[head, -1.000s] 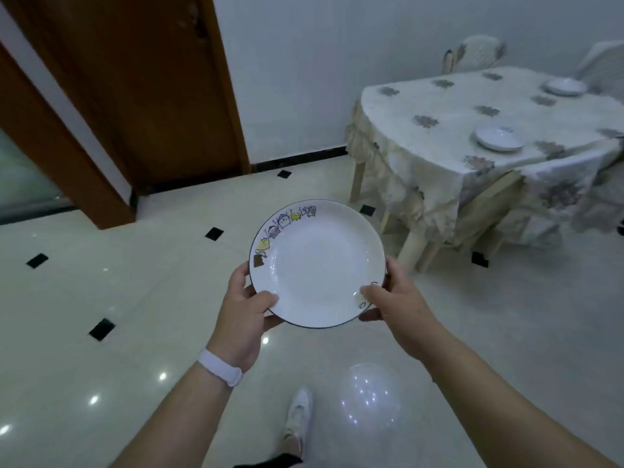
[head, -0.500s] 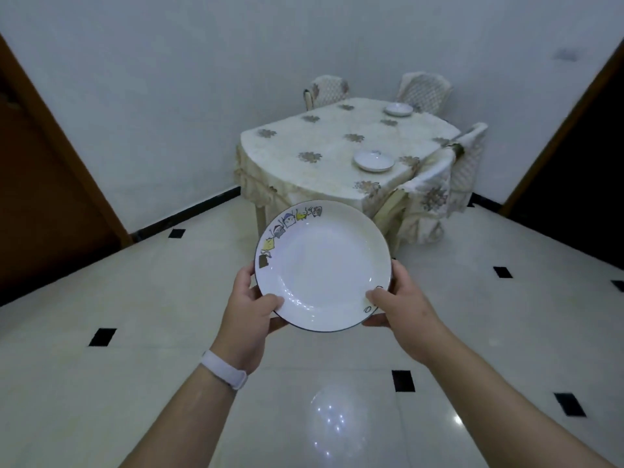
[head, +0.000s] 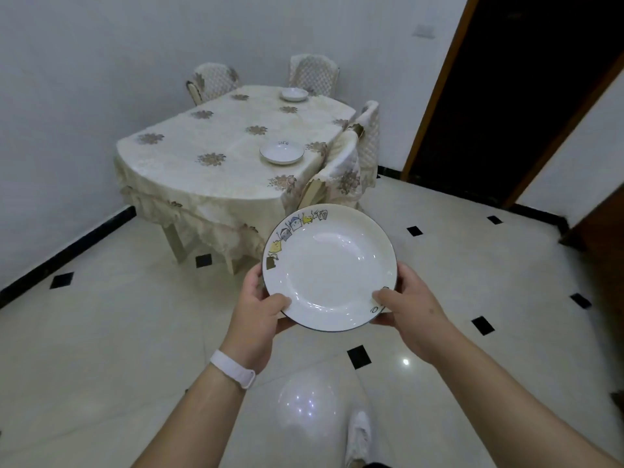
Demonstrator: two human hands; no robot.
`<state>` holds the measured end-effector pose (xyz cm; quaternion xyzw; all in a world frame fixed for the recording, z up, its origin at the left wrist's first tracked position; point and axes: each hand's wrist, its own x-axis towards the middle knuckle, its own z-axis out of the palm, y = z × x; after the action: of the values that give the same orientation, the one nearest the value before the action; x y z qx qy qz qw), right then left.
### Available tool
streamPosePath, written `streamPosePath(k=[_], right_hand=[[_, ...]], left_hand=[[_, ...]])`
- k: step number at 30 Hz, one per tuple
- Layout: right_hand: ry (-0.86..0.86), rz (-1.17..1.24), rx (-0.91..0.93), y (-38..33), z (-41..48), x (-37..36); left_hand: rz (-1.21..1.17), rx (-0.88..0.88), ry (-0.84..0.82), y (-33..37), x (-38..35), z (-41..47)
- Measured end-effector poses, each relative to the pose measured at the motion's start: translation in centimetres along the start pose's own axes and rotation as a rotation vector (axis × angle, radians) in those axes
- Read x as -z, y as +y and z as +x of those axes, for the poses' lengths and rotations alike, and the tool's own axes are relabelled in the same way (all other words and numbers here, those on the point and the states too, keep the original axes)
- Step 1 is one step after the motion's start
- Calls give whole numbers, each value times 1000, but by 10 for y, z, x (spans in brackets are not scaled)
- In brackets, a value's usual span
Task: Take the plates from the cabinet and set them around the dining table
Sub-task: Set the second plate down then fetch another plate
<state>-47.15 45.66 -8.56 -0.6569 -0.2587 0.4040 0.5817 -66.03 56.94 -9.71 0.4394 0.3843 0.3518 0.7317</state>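
Note:
I hold a white plate (head: 329,266) with small cartoon drawings on its rim out in front of me over the floor. My left hand (head: 255,317) grips its lower left rim, thumb on top. My right hand (head: 413,310) grips the lower right rim the same way. Ahead stands the dining table (head: 216,184) under a cream flowered cloth. Two white plates lie on it: one (head: 282,153) near the right edge, another (head: 294,94) at the far end.
Covered chairs stand around the table: two at the far end (head: 212,81) (head: 314,74) and two along its right side (head: 341,173). A dark doorway (head: 513,96) opens at the right. Glossy tiled floor (head: 118,332) lies between me and the table.
The view has swung right and moved nearer the table, which now sits left of centre. The plate stays held in both hands, now lower right in view.

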Motion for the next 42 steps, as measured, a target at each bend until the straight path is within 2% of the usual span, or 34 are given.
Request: streamPosePath(k=[10, 19, 28, 42], right_hand=[[19, 23, 3, -2, 78, 59], [123, 72, 16, -31, 175, 181], [238, 97, 28, -48, 223, 294], [440, 31, -42, -54, 315, 372]], left_hand=[[72, 48, -1, -10, -64, 78], [142, 50, -80, -10, -210, 182], [167, 82, -181, -28, -336, 244], [217, 183, -364, -55, -434, 370]])
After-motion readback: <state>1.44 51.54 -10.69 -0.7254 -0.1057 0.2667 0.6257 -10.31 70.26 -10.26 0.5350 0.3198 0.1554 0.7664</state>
